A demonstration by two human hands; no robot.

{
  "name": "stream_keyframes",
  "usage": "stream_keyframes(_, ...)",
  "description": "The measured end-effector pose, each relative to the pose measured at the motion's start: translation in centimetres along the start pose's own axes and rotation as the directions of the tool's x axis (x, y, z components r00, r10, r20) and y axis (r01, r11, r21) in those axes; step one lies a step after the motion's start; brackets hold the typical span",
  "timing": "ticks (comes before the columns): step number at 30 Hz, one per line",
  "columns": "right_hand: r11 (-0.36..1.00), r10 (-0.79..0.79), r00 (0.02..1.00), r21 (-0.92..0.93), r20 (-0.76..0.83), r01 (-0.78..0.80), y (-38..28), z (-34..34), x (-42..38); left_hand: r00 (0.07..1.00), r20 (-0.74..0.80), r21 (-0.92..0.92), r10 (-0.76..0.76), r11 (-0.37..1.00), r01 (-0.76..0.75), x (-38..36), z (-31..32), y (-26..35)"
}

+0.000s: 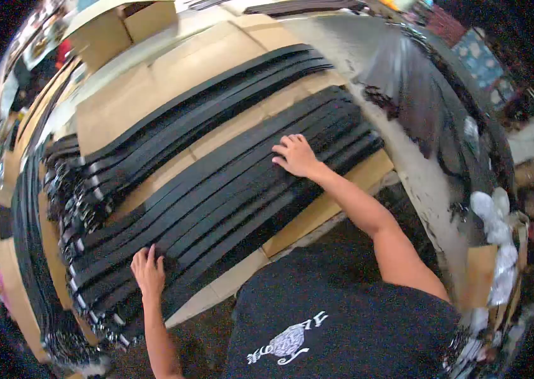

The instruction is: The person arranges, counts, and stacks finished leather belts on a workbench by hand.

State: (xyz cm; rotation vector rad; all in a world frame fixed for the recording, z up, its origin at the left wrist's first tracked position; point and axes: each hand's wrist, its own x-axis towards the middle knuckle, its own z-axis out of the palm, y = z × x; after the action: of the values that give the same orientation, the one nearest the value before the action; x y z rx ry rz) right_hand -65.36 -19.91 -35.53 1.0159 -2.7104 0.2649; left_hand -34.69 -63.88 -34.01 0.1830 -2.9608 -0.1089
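Observation:
Long black straps that look like belts [216, 183] lie side by side in a wide row, with shiny metal buckles [77, 278] gathered at their left ends. On the near left part of this row rests my left hand [148, 271], its fingers apart and holding nothing visible. Farther right, my right hand [295, 156] lies over the upper middle of the same row, palm down, with bent fingers spread. Both hands seem to touch the straps. A second group of black belts [204, 95] lies beyond, separated by a strip of cardboard [185, 155].
Cardboard sheets [134, 95] cover the table under the belts. An open cardboard box [99, 41] stands at the far left. More black belts [30, 240] hang or lie along the left side. Clear plastic wrapping [400, 69] and white plastic-wrapped bundles [497, 234] are at the right.

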Motion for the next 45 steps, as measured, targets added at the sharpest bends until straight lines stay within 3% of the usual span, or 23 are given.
stream_keyframes(5,0.931,0.293,0.951,-0.197,-0.099,-0.307,7.8,0.2,-2.2,0.993,-0.117,0.040,-0.028,0.999,0.032,0.0,1.4,2.0)
stream_keyframes(9,0.880,0.449,0.853,-0.036,-0.268,-0.474,8.1,-0.9,-3.1,0.993,-0.117,-0.055,-0.004,0.998,-0.002,0.6,2.0,7.0)
stream_keyframes(11,0.863,0.503,0.799,0.137,-0.328,-0.487,6.2,-2.0,-4.7,0.986,-0.160,-0.114,0.047,0.991,-0.066,0.8,2.6,9.5)
stream_keyframes(14,0.819,0.572,0.666,0.292,-0.478,-0.493,2.4,-2.1,-9.5,0.969,-0.174,-0.438,0.174,0.868,-0.234,1.1,3.6,13.2)
stream_keyframes(15,0.814,0.573,0.639,0.265,-0.514,-0.517,2.0,-1.2,-12.1,0.936,-0.288,-0.523,0.201,0.786,-0.329,1.1,4.3,15.1)
stream_keyframes(16,0.786,0.607,0.578,0.304,-0.546,-0.539,0.7,-1.4,-14.6,0.946,-0.221,-0.631,0.236,0.706,-0.323,0.9,3.9,16.9)
stream_keyframes(17,0.657,0.745,0.499,0.352,-0.443,-0.667,-0.6,-2.2,-17.2,0.938,-0.198,-0.699,0.284,0.630,-0.338,0.5,5.1,18.2)
stream_keyframes(18,0.597,0.790,0.449,0.359,-0.417,-0.717,-1.0,-2.5,-20.2,0.954,-0.029,-0.784,0.298,0.585,-0.207,-0.1,4.8,20.1)
stream_keyframes(19,0.539,0.830,0.403,0.369,-0.385,-0.757,-0.9,-2.8,-23.0,0.924,-0.063,-0.809,0.378,0.523,-0.269,-0.6,5.7,21.7)
stream_keyframes(22,0.271,0.947,0.164,0.408,-0.277,-0.872,2.8,-3.0,-32.4,0.809,0.269,-0.884,0.522,0.467,-0.008,-1.9,8.2,26.1)
stream_keyframes(23,0.183,0.963,0.069,0.441,-0.261,-0.879,3.7,-4.6,-35.1,0.763,0.371,-0.880,0.529,0.463,0.107,-2.4,9.0,27.7)
stream_keyframes(24,0.056,0.963,-0.069,0.445,-0.260,-0.894,6.0,-5.0,-37.9,0.715,0.346,-0.853,0.608,0.522,-0.031,-2.2,7.7,29.1)
stream_keyframes(25,0.076,0.938,-0.065,0.386,-0.339,-0.919,8.0,-5.9,-40.9,0.681,0.285,-0.854,0.675,0.502,-0.139,-2.0,7.9,30.5)
stream_keyframes(27,-0.075,0.915,-0.216,0.382,-0.340,-0.921,13.4,-7.0,-47.1,0.590,0.167,-0.831,0.790,0.435,-0.347,-1.8,9.2,32.4)
stream_keyframes(28,-0.196,0.896,-0.318,0.365,-0.310,-0.910,15.9,-8.6,-49.8,0.582,0.266,-0.822,0.769,0.496,-0.279,-1.9,8.8,34.0)
stream_keyframes(31,-0.365,0.840,-0.462,0.334,-0.283,-0.869,24.5,-11.4,-57.9,0.525,0.530,-0.742,0.666,0.664,-0.093,-1.0,10.6,38.8)
stream_keyframes(32,-0.368,0.846,-0.459,0.328,-0.270,-0.870,27.4,-11.9,-60.8,0.538,0.369,-0.797,0.758,0.556,-0.237,-0.9,13.5,39.3)
stream_keyframes(36,-0.384,0.788,-0.418,0.168,-0.453,-0.908,37.5,-13.8,-68.6,0.539,0.521,-0.744,0.662,0.661,-0.093,-0.4,10.5,48.6)
stream_keyframes(38,-0.419,0.807,-0.460,0.190,-0.371,-0.888,40.8,-16.8,-69.3,0.579,0.506,-0.779,0.639,0.627,-0.012,-1.0,11.0,52.2)
stream_keyframes(42,-0.507,0.795,-0.515,0.114,-0.321,-0.854,45.9,-20.3,-69.9,0.536,0.560,-0.718,0.632,0.693,-0.067,-1.8,11.8,55.6)
stream_keyframes(45,-0.577,0.765,-0.622,0.253,-0.167,-0.777,46.7,-23.3,-68.0,0.529,0.644,-0.646,0.552,0.763,-0.011,-1.8,12.6,56.0)
